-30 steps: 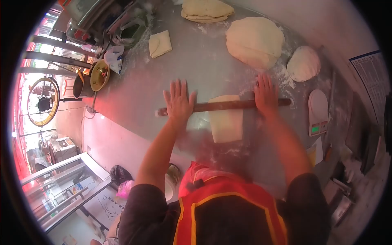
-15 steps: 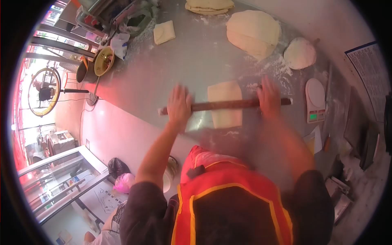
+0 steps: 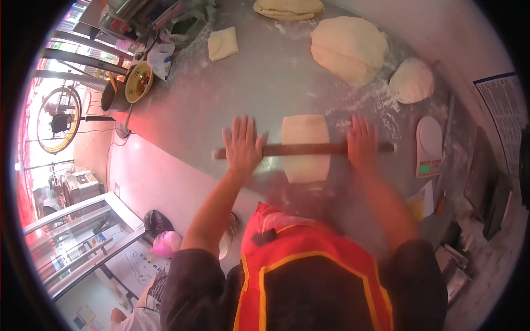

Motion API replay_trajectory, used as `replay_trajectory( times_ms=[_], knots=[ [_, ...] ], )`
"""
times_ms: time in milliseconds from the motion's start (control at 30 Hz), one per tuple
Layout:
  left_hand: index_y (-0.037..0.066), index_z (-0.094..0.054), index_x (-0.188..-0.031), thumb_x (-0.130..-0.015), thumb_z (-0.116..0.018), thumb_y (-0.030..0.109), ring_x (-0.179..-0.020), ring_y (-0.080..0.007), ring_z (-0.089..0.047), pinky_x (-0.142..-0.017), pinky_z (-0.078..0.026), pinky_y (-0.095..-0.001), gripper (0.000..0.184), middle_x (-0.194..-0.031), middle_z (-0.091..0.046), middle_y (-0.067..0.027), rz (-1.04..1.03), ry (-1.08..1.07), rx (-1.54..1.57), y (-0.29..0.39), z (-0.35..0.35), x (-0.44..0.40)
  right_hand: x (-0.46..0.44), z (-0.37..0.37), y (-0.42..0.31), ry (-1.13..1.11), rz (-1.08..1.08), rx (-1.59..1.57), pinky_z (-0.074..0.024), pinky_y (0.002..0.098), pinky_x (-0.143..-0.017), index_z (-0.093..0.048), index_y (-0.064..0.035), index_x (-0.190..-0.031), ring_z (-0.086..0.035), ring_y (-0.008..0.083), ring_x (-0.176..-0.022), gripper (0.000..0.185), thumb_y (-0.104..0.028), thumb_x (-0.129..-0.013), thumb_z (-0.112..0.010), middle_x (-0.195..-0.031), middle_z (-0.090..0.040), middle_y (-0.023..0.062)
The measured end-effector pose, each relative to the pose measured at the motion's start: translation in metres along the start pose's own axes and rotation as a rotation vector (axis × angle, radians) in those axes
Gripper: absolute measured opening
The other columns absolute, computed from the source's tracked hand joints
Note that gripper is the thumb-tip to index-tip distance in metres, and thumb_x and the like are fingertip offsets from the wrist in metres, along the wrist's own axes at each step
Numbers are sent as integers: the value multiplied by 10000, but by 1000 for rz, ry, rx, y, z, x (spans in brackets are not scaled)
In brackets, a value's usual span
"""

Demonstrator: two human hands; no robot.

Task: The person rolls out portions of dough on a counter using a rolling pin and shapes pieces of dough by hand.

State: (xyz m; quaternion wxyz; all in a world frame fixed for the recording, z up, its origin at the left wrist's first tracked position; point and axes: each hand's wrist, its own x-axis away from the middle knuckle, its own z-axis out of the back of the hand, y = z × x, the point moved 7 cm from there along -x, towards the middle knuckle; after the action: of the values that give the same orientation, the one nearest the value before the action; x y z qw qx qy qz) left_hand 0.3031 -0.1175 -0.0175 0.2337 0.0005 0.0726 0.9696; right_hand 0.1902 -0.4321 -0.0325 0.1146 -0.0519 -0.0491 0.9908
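Note:
A dark wooden rolling pin (image 3: 306,149) lies crosswise over the middle of a flat, roughly rectangular sheet of dough (image 3: 305,130). My left hand (image 3: 242,148) rests flat on the pin's left part, fingers stretched forward and the thumb apart. On the right part of the pin lies my right hand (image 3: 362,144), also with its fingers extended. Both palms press the pin from above, one on each side of the dough. The sheet's near half shows below the pin, and its far half above it.
On the floured metal worktop are a large dough mass (image 3: 349,49), a round dough ball (image 3: 412,81), a folded dough square (image 3: 223,44) and folded dough (image 3: 289,9) at the far edge. A kitchen scale (image 3: 429,146) stands right; a yellow bowl (image 3: 138,83) stands left.
The dough sheet looks slightly longer toward me. My hands and the pin stay across its middle, with less motion blur. The whole view has shifted a little.

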Motion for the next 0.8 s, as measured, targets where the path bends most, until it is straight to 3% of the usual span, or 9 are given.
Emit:
replay_trajectory(
  times_ms=[100, 167, 333, 433, 533, 667, 733, 800],
  knots=[
    [22, -379, -1426, -966, -456, 405, -1431, -330, -253, -1155, -147, -557, 603, -1495, -368, -173, -33, 130, -61, -8, 3, -66, -61, 5, 5, 78, -42, 21, -215, 533, -1140, -370, -48, -1442, -326, 329, -1392, 544, -305, -970, -457, -1517, -342, 147],
    [21, -376, -1430, -967, -453, 414, -1431, -330, -255, -1159, -143, -549, 612, -1499, -364, -171, -47, 130, -21, -5, 8, -44, -54, 8, 2, 86, -14, -2, -210, 536, -1141, -372, -43, -1437, -328, 332, -1390, 537, -299, -973, -456, -1520, -334, 150],
    [-9, -363, -1426, -932, -521, 348, -1416, -368, -273, -1146, -200, -531, 630, -1476, -380, -193, 3, -17, 138, 1, -3, 92, 90, 20, -13, -139, 40, -75, -209, 542, -1136, -373, -26, -1428, -333, 343, -1384, 520, -274, -978, -458, -1513, -333, 174],
    [2, -383, -1415, -937, -509, 337, -1409, -363, -289, -1148, -204, -521, 598, -1473, -386, -189, -214, -64, 25, -16, -29, 52, 50, 16, 4, 48, 82, -20, -202, 543, -1138, -352, -29, -1443, -325, 344, -1392, 527, -241, -973, -460, -1511, -335, 176],
    [19, -406, -1407, -943, -497, 331, -1401, -351, -309, -1145, -211, -514, 566, -1480, -382, -179, -84, 63, 44, -1, 16, 37, 33, 9, 5, 11, 68, -107, -183, 546, -1145, -330, -36, -1458, -322, 342, -1396, 545, -220, -965, -471, -1514, -333, 168],
    [48, -388, -1438, -900, -555, 384, -1410, -329, -303, -1137, -164, -572, 656, -1497, -376, -145, -81, 2, 104, -1, -1, 144, 131, 29, -7, -78, 36, -87, -186, 550, -1141, -331, -36, -1457, -337, 342, -1383, 540, -219, -967, -465, -1506, -344, 165],
    [49, -393, -1435, -904, -556, 382, -1410, -327, -307, -1132, -165, -580, 648, -1497, -378, -148, -45, -29, 78, 2, -4, 137, 154, 39, -18, -61, 31, -105, -186, 547, -1143, -333, -40, -1458, -335, 337, -1385, 530, -230, -976, -447, -1506, -346, 160],
    [52, -392, -1435, -908, -556, 389, -1413, -322, -304, -1131, -165, -583, 646, -1496, -380, -146, -40, -43, 62, 5, -1, 117, 122, 24, -8, -97, -45, -122, -173, 563, -1146, -327, -55, -1464, -329, 337, -1388, 585, -269, -950, -508, -1504, -351, 154]
  ],
)
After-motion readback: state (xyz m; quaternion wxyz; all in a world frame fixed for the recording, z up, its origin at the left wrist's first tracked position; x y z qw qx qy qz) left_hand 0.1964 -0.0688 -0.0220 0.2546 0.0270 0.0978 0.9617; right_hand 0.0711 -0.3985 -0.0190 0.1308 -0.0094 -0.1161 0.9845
